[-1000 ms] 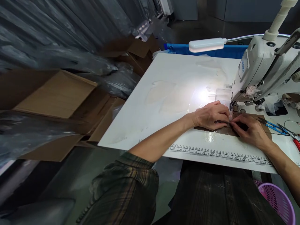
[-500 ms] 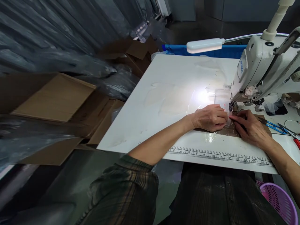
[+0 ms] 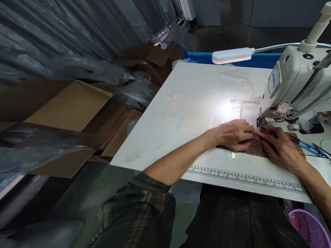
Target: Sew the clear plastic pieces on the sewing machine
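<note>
A small sheer whitish piece of material (image 3: 248, 112) lies flat on the table under the sewing machine's presser foot (image 3: 260, 122). My left hand (image 3: 236, 135) is closed with curled fingers at the near end of this piece, just left of the needle area. From the right, my right hand (image 3: 281, 146) pinches the piece's near edge, thumb and forefinger almost touching my left fingers. The pinched edge itself is mostly hidden. Beneath both hands is a shiny brown plate (image 3: 256, 150). The white sewing machine (image 3: 287, 79) stands just beyond my right hand.
Blue-handled thread snips (image 3: 309, 148) lie right of my right hand. A white lamp (image 3: 232, 56) reaches over the table's far side. A printed ruler (image 3: 240, 177) runs along the near edge. Cardboard boxes (image 3: 69, 105) stand left, and a purple basket (image 3: 307, 225) sits below right.
The whole view has shifted a little, so the table and machine appear farther right and lower. Both hands stay at the presser foot with the sheer piece, with little visible movement.
</note>
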`<state>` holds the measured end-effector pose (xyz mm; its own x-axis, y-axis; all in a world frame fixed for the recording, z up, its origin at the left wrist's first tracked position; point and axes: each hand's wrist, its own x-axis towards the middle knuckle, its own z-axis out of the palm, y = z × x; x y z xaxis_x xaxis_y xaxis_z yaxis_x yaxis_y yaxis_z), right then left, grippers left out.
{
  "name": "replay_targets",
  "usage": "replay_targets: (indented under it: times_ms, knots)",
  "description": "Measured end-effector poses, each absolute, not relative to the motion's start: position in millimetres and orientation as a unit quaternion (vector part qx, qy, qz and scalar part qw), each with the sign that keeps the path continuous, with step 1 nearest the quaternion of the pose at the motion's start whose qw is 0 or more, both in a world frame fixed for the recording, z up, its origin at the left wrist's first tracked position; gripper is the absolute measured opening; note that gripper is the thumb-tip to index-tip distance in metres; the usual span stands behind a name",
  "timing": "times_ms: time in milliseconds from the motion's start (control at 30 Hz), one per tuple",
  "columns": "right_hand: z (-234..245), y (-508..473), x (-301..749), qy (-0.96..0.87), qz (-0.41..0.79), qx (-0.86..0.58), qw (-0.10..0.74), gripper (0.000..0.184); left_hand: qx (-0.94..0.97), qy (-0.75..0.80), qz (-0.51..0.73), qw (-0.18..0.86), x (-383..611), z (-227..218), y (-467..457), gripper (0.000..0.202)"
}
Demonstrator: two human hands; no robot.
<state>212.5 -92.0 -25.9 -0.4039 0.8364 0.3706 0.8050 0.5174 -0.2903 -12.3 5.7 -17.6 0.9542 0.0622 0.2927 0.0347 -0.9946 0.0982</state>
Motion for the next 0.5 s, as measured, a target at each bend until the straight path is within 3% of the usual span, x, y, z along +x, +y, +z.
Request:
replay_targets:
  times_ms: [500]
  knots:
    - [-31.2, -91.9, 210.8, -0.832, 0.021, -0.498, 0.243, 0.039, 0.984, 0.103, 0.136, 0.049, -11.6, -14.3, 6.1, 0.032]
